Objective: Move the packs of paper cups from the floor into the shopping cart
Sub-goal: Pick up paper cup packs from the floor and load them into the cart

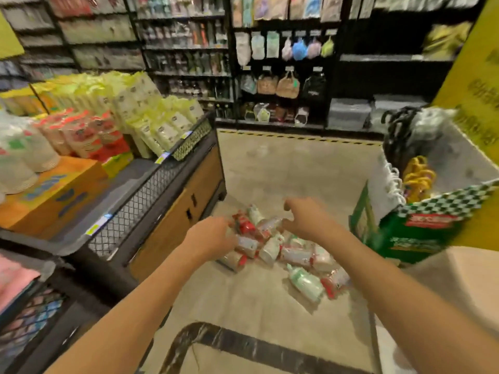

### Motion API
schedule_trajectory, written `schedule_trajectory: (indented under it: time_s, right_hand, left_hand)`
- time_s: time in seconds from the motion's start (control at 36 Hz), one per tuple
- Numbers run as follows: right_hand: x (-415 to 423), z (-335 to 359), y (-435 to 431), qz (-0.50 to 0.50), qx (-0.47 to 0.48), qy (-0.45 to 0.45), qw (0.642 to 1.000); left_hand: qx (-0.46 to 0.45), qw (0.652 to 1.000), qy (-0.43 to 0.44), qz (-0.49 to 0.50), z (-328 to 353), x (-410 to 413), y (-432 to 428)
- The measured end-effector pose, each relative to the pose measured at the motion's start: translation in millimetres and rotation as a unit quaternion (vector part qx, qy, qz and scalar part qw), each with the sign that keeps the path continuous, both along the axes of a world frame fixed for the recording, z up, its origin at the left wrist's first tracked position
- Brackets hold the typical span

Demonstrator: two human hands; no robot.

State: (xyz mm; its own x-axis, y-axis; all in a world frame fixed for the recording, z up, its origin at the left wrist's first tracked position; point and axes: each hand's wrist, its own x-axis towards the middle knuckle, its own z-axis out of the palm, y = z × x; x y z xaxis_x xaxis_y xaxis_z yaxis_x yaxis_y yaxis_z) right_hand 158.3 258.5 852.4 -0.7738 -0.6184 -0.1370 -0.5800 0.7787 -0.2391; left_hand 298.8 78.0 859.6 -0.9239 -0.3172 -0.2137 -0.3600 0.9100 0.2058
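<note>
Several packs of paper cups, red-printed and green-printed in clear wrap, lie in a heap on the concrete floor ahead. My left hand reaches down at the heap's left edge; its fingers point away from me and are hidden, so contact with a pack is unclear. My right hand hovers over the heap's upper middle with fingers curled and spread, holding nothing. The shopping cart's dark curved rim shows at the bottom of the view, close to me. The image is motion-blurred.
A low display bin with mesh front full of cup packs and tissue bags stands left. A green box with checkered edge and a bin of hangers stand right. Shelves line the back wall beyond open floor.
</note>
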Motion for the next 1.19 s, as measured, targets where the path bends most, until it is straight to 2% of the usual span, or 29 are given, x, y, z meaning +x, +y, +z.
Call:
schedule_trajectory:
  time_s: [0.36, 0.69, 0.81, 0.97, 1.19]
  right_hand:
    - [-146.4, -44.5, 97.5, -0.076, 0.015, -0.020, 0.997]
    - [-270.1, -108.0, 78.0, -0.159, 0.022, -0.082, 0.984]
    - [-311.8, -159.3, 57.9, -0.224, 0.017, -0.110, 0.968]
    - [-347.3, -261.0, 33.6, -0.334, 0.020, -0.191, 0.923]
    - [-347.8, -436.1, 14.7, -0.372, 0.039, -0.312, 0.873]
  left_hand:
    - [0.045, 0.997, -0.031, -0.058, -51.2, -181.7, 71.4]
    - [0.075, 0.985, -0.071, -0.140, -114.6, -335.3, 43.2]
    - [0.058, 0.974, -0.093, -0.198, -159.5, -403.2, 19.1]
    - [0.056, 0.949, -0.135, -0.280, -247.9, -499.1, -13.4]
    - [0.060, 0.926, -0.199, -0.316, -415.4, -580.2, -15.0]
